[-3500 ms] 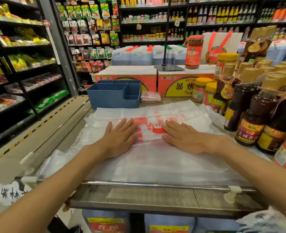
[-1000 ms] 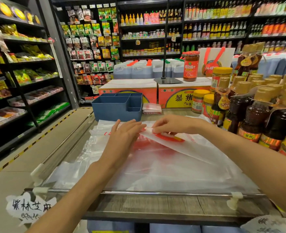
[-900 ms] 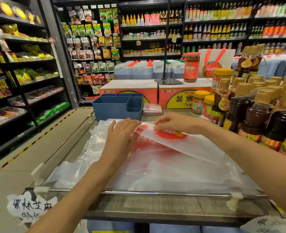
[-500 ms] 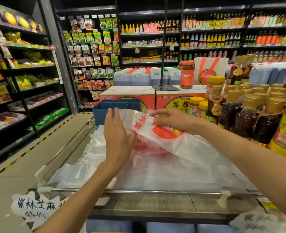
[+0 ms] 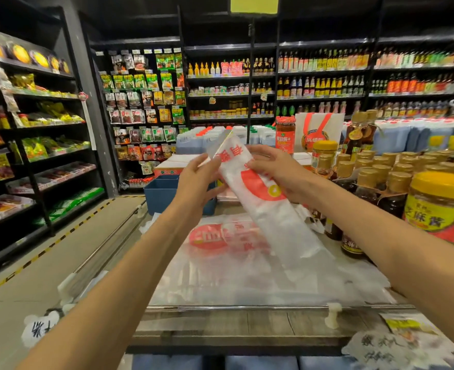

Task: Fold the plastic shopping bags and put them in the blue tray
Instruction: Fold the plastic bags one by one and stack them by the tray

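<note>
Aloft, folded bag (image 5: 250, 188) slanting up-left between hands (image 5: 240, 174).

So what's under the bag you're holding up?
More plastic bags lie flat on the counter below the lifted bag, one with a red print. What lies beneath that pile is covered.

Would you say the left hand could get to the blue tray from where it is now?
Probably yes. The left hand is just in front of the blue tray and above it, with nothing between them, but it is holding the bag with the right hand.
</note>
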